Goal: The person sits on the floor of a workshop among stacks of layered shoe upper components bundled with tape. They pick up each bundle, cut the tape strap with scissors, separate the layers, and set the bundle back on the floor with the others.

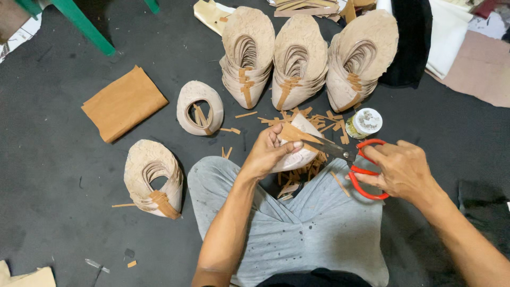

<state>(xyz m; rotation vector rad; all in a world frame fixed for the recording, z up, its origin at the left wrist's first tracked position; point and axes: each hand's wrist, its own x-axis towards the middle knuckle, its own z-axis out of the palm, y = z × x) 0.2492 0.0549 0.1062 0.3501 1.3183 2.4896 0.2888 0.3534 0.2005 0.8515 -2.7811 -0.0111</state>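
The left hand (265, 151) grips a pale shoe upper piece (297, 154) over the lap, thumb pressing a tan strip (295, 133) against it. The right hand (404, 170) is closed through the red handles of the scissors (345, 157), blades meeting the strip just beside the left thumb. A clean trim likely needs the strip held taut and the blades kept clear of the fingers. The piece looks cream, curved and rough-edged; tan offcuts (319, 122) lie beyond the hands
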